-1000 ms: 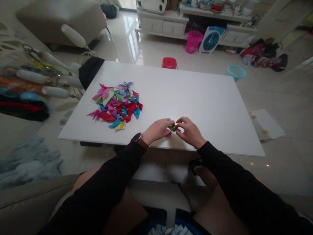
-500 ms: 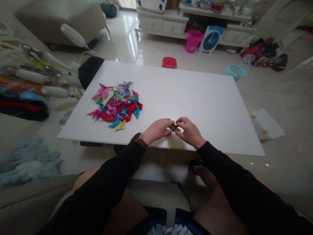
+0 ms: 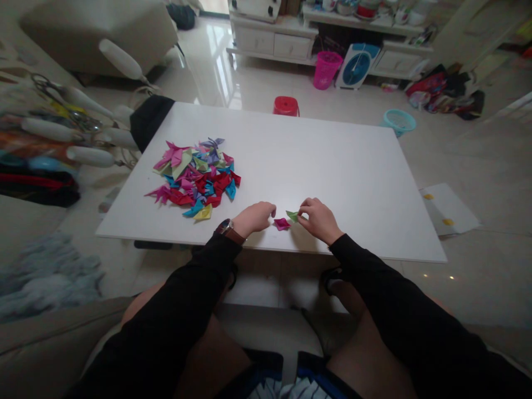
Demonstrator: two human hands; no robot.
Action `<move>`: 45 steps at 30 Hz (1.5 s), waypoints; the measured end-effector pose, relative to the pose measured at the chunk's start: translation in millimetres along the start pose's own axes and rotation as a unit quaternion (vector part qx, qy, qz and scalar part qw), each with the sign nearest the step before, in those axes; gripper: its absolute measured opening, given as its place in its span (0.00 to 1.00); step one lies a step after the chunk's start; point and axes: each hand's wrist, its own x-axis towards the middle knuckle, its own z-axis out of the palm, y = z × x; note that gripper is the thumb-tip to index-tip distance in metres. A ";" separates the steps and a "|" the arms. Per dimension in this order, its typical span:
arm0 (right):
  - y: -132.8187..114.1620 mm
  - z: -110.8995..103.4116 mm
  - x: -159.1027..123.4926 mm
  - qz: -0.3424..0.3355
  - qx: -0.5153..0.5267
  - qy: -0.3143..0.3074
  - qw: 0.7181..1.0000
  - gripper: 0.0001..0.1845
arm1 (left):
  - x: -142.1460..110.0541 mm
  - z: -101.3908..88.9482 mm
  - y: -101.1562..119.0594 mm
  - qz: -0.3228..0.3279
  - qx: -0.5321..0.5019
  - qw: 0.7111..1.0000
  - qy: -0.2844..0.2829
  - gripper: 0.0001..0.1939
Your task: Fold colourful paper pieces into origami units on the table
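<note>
My right hand (image 3: 318,219) pinches a small green folded paper piece (image 3: 292,215) just above the white table (image 3: 332,166), near its front edge. My left hand (image 3: 254,217) rests loosely curled on the table, a short way left of the green piece, with nothing seen in it. A small pink folded paper piece (image 3: 282,224) lies on the table between the two hands. A heap of several coloured folded paper pieces (image 3: 197,177) sits on the table's left part, clear of both hands.
A red stool (image 3: 286,106) stands behind the table's far edge. A pink basket (image 3: 326,69), a fan (image 3: 355,66) and a teal basket (image 3: 399,120) sit on the floor beyond. Scissors and white handles (image 3: 75,119) lie on the left. A white sheet (image 3: 449,208) lies on the floor to the right.
My left hand has let go of the green piece and drawn back to the left. The pink piece now lies uncovered between the hands. My right hand still holds the green piece.
</note>
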 end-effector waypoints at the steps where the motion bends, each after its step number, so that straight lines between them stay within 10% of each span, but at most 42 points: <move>1: 1.0 2.7 0.5 0.007 -0.009 -0.007 1.000 0.07 | 0.2 2.1 -0.5 -0.005 0.003 1.000 -0.013 0.12; 10: -10.1 6.9 9.4 0.067 -0.067 -0.076 0.993 0.09 | -1.3 2.6 18.4 -0.030 0.048 0.988 -0.146 0.19; 23: -12.8 11.5 8.7 0.056 -0.037 -0.104 0.992 0.09 | -3.2 -5.5 21.2 -0.045 0.028 0.982 -0.182 0.17; 35: -8.8 -2.8 4.4 0.054 -0.022 -0.051 0.997 0.06 | -15.0 -25.2 -30.2 -0.370 0.092 0.924 -0.017 0.33; 45: -4.4 -11.7 -4.5 0.051 -0.012 -0.035 0.998 0.07 | -13.7 -14.4 -66.1 -0.392 0.065 0.916 -0.058 0.36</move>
